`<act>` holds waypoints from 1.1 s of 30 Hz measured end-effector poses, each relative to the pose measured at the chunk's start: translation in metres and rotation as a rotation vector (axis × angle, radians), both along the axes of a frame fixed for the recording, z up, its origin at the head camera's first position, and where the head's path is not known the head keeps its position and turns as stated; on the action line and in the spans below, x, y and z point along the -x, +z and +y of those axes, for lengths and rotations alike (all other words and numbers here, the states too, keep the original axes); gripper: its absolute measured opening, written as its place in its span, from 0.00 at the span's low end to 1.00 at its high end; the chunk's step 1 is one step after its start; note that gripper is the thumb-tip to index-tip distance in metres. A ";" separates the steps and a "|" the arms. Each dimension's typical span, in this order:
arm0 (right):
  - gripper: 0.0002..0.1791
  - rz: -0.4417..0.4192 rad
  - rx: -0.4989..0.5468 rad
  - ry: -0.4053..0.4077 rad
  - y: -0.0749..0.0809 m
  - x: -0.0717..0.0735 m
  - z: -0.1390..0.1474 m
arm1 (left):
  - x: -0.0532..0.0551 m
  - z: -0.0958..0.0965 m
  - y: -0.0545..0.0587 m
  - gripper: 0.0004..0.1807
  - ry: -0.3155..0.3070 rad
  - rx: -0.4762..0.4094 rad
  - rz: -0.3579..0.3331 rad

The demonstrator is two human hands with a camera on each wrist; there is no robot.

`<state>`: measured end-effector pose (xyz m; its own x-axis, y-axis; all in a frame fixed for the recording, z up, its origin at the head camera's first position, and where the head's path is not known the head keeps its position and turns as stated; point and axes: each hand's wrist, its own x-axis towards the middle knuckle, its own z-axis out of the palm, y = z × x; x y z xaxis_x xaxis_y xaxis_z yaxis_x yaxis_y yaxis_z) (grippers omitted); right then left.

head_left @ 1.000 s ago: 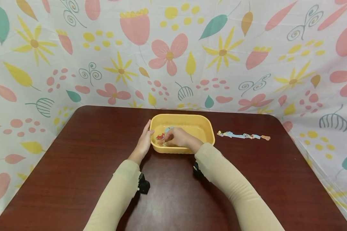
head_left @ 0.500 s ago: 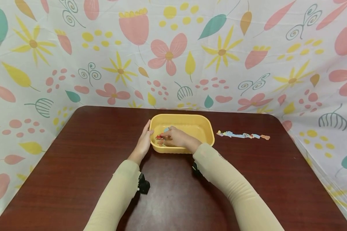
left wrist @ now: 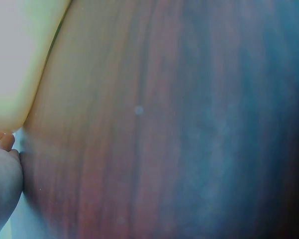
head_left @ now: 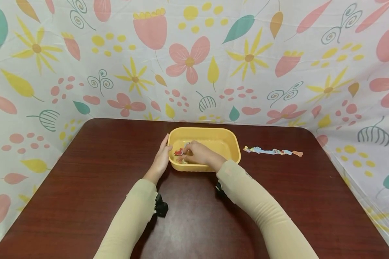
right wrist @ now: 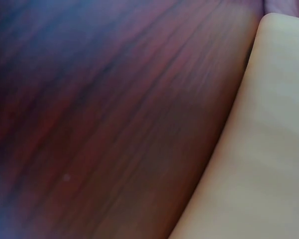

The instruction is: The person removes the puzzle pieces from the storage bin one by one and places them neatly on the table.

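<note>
A yellow plastic basin (head_left: 222, 133) stands on the table. My left hand (head_left: 160, 158) holds its left side, the thumb over the rim and the fingers along the outside wall. In the left wrist view part of the left hand (left wrist: 5, 174) shows beside the basin wall (left wrist: 15, 59). Inside the basin is my right hand (head_left: 197, 153), fingers bent down among small colourful cutout pieces. A red piece (head_left: 178, 152) lies just left of the fingertips, and orange-brown pieces (head_left: 180, 160) sit below it. Whether the fingers pinch a piece is hidden. The right wrist view shows only the basin wall (right wrist: 258, 139) and table.
Right of the basin, a row of joined or touching light blue and orange cutout pieces (head_left: 272, 152) lies on the dark brown wooden table (head_left: 84, 187). A floral cloth (head_left: 194, 64) hangs behind the table. Black wrist devices (head_left: 161, 207) sit under the sleeves.
My right hand's fingers reached left onto the red piece, then drew back slightly to the right. The red piece has shifted a little left and up. The left hand stays at the rim.
</note>
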<state>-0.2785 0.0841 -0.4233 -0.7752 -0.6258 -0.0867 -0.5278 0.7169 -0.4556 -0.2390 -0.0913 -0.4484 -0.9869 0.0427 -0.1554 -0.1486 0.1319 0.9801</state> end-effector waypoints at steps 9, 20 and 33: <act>0.26 0.005 -0.046 0.042 0.001 0.001 -0.004 | 0.001 -0.001 -0.001 0.32 0.006 0.021 0.013; 0.25 -0.031 -0.086 -0.060 0.004 0.002 -0.016 | 0.002 0.001 -0.002 0.32 0.009 0.012 0.018; 0.09 -0.124 0.028 -0.115 0.008 0.004 -0.011 | -0.011 0.001 0.026 0.32 -0.031 -0.073 -0.034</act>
